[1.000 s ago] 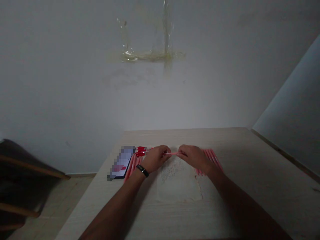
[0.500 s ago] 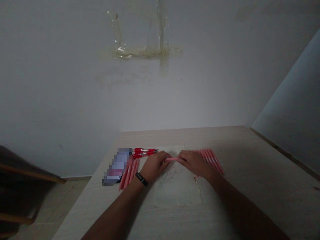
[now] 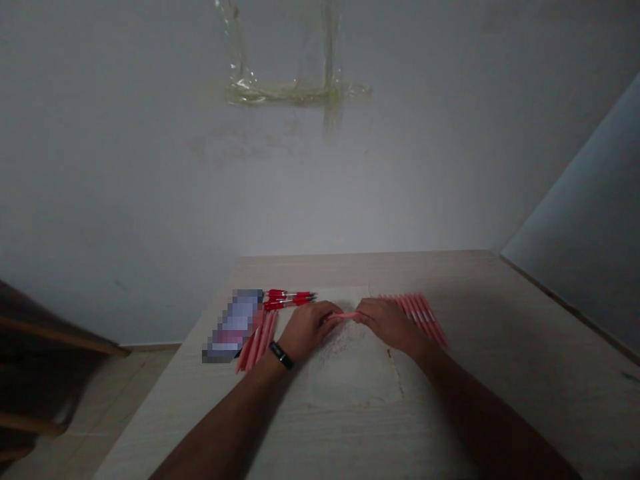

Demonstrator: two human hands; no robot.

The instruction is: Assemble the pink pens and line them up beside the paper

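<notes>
My left hand (image 3: 314,328), with a black band on its wrist, pinches one end of a slim pink stick (image 3: 349,315). My right hand (image 3: 386,321) grips the other end, so the stick lies level between my fingertips. Its ends are hidden in the fingers, and I cannot make out whether it is a pen. Both hands are low over a pale sheet (image 3: 350,380) on the table. Beside my right hand lies a row of several similar pink sticks (image 3: 425,317). More pink sticks (image 3: 259,343) lie left of my left wrist, and red pens (image 3: 290,301) lie just beyond that hand.
A phone (image 3: 233,327), blurred out, lies on the left of the wooden table (image 3: 430,267). The wall (image 3: 300,200) behind carries old tape (image 3: 280,97). Dark furniture with wooden bars (image 3: 60,327) stands at the lower left, past the table's edge.
The view has shifted slightly, with the wall tape higher in the picture. Slightly more of the pink stick shows between my hands. Both hands keep their hold on it.
</notes>
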